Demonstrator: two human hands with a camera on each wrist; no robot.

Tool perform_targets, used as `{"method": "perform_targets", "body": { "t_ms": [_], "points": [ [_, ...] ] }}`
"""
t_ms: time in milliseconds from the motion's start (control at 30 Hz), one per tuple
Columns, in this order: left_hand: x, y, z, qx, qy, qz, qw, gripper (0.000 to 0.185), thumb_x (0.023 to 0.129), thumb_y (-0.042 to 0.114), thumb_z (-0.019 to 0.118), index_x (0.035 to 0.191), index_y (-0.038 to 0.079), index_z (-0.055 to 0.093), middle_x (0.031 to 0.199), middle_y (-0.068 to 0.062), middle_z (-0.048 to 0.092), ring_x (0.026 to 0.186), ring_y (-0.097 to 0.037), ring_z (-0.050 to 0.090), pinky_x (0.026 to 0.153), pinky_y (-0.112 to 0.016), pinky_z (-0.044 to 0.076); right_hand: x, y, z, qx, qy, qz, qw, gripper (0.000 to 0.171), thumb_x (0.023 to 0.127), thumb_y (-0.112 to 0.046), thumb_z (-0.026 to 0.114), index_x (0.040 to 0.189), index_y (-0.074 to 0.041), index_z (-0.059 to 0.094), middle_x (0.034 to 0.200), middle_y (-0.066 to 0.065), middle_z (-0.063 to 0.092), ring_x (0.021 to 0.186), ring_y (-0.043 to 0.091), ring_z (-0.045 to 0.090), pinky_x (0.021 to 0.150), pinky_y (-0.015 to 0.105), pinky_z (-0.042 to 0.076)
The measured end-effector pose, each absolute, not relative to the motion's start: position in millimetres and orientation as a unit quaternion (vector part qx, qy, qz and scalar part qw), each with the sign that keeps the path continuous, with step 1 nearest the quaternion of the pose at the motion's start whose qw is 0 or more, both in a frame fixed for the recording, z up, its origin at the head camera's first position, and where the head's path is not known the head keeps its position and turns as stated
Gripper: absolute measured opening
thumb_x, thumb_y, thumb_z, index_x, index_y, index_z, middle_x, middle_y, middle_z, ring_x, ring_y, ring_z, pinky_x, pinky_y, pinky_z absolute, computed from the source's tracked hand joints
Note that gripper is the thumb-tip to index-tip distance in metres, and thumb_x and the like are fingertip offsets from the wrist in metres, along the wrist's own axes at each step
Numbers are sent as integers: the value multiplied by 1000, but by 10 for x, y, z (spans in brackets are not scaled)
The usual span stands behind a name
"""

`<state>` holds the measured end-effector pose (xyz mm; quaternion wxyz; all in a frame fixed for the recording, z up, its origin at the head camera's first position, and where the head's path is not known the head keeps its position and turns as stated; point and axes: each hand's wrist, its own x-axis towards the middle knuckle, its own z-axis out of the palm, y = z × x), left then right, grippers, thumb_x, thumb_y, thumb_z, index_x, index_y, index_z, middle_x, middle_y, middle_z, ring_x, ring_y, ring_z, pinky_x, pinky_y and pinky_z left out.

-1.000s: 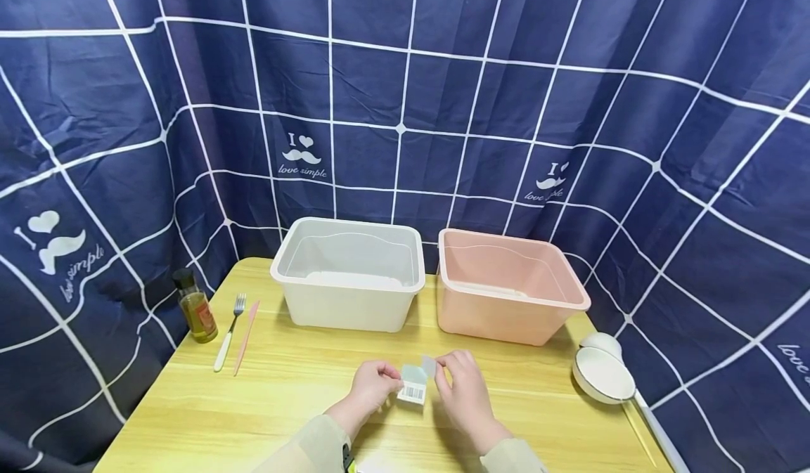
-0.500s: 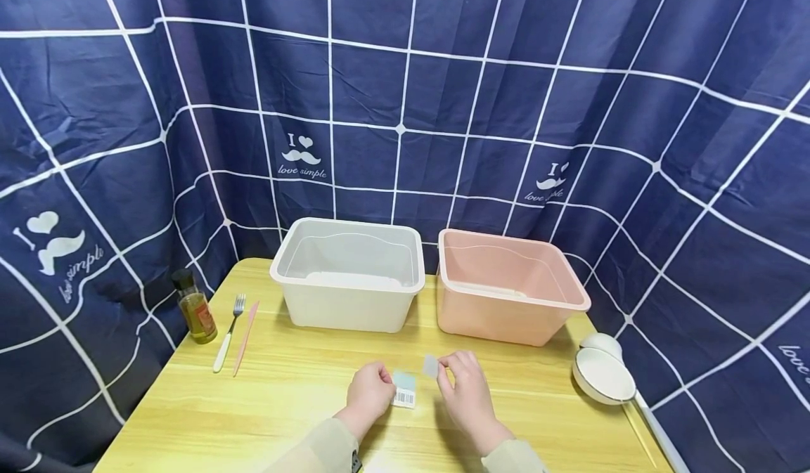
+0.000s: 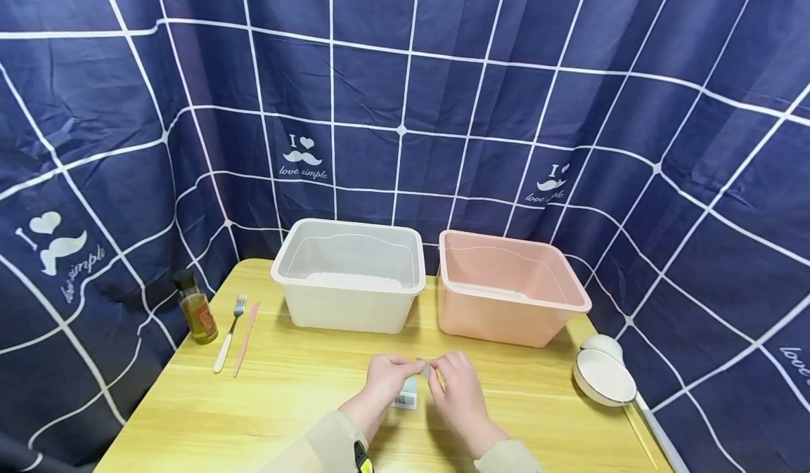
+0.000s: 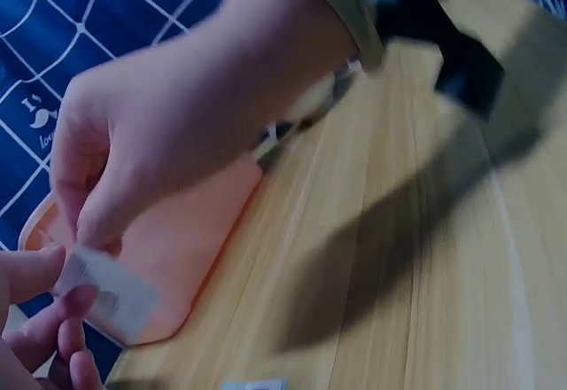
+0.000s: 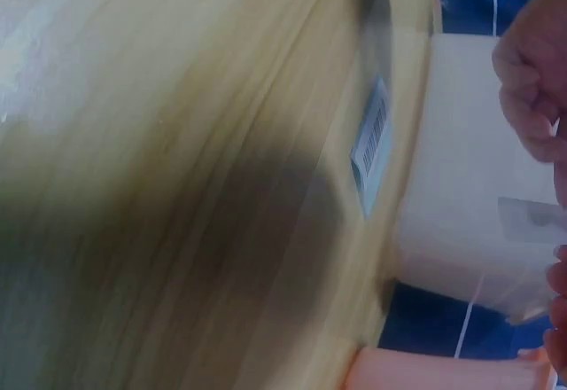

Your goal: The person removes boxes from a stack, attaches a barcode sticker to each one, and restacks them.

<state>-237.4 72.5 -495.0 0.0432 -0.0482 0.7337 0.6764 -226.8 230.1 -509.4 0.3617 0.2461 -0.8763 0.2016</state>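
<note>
A small thin whitish see-through sheet is stretched between my two hands, above the table. My left hand pinches one edge of it between thumb and fingers; a fingertip shows through the sheet in the left wrist view. The opposite edge is pinched by my right hand. Below them on the tabletop lies a small flat light-blue and white packet with a barcode, partly covered by my left hand in the head view. In the right wrist view the same packet lies fully exposed.
Behind the hands stand a white bin and a pink bin. At the left are an oil bottle, a fork and a pink knife. A white ladle lies at the right edge of the wooden table.
My left hand has let go of the packet, leaving it on the table, and has moved up and right to pinch the sheet. My right hand keeps holding the sheet, nearly in place.
</note>
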Motion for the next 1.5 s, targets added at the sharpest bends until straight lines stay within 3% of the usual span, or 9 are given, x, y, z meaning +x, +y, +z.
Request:
{"method": "perform_targets", "body": {
  "t_ms": [300, 467, 567, 667, 800, 900, 1100, 1300, 1500],
  "points": [
    [-2369, 745, -4946, -79, 718, 689, 47, 10, 78, 7, 78, 83, 0, 73, 91, -6, 67, 93, -27, 61, 88, -53, 46, -2264, 2268, -5141, 328, -850, 121, 395, 22, 92, -12, 49, 88, -5, 69, 80, 0, 58, 75, 18, 51, 66, 34, 45],
    [-2370, 730, -4953, -73, 733, 675, 51, 7, 78, 5, 75, 84, 2, 72, 89, -5, 66, 86, -24, 60, 81, -46, 49, -2240, 2302, -5186, 302, -863, 160, 372, 12, 89, -13, 60, 94, -4, 68, 88, 2, 61, 82, 21, 56, 71, 38, 49],
    [-2368, 727, -4951, -63, 741, 666, 50, 5, 80, 4, 74, 84, 1, 72, 86, -4, 65, 82, -22, 59, 75, -41, 51, -2234, 2342, -5146, 198, -891, 268, 307, 16, 87, -13, 71, 99, -3, 69, 96, 4, 65, 92, 23, 59, 78, 43, 51],
    [-2369, 740, -4957, -44, 750, 659, 44, 3, 81, 2, 74, 80, 1, 71, 83, -3, 64, 79, -20, 58, 72, -38, 51, -2257, 2397, -5071, 73, -883, 419, 200, 21, 86, -11, 74, 103, 0, 70, 98, 7, 67, 92, 22, 60, 79, 39, 52],
    [-2368, 769, -4980, -13, 759, 650, 33, 6, 81, 2, 75, 76, 3, 71, 79, -1, 64, 77, -18, 58, 70, -37, 51, -2290, 2468, -5006, -31, -814, 576, 74, 18, 84, -2, 74, 99, 7, 68, 88, 10, 68, 80, 18, 61, 70, 27, 51],
    [-2367, 794, -4997, 5, 763, 645, 32, 7, 81, 3, 75, 76, 4, 70, 78, 0, 64, 76, -17, 58, 70, -37, 50, -2275, 2506, -5000, -62, -784, 617, 38, 22, 81, 5, 73, 100, 11, 63, 81, 10, 68, 72, 16, 59, 65, 24, 49],
    [-2432, 980, -5056, 29, 761, 648, 25, 10, 78, 2, 77, 73, 4, 68, 71, 1, 60, 69, -16, 54, 62, -32, 48, -2225, 2601, -5039, -43, -797, 592, 107, 32, 82, 9, 71, 106, 3, 51, 79, 13, 67, 73, 16, 57, 66, 25, 46],
    [-2576, 1308, -5132, 48, 761, 647, -10, 12, 76, 2, 78, 72, 7, 68, 67, 3, 58, 63, -11, 52, 58, -27, 47, -2197, 2759, -5063, 4, -838, 505, 205, 17, 83, 11, 66, 87, -5, 62, 83, 5, 64, 74, 14, 57, 68, 25, 48],
    [-2738, 1662, -5109, 58, 779, 621, -55, 13, 79, 4, 77, 73, 10, 69, 67, 7, 57, 61, -8, 51, 56, -25, 47, -2215, 2977, -5120, 44, -863, 422, 274, 22, 81, 12, 68, 97, -3, 71, 91, 1, 61, 80, 18, 58, 67, 33, 52]
  ]
}}
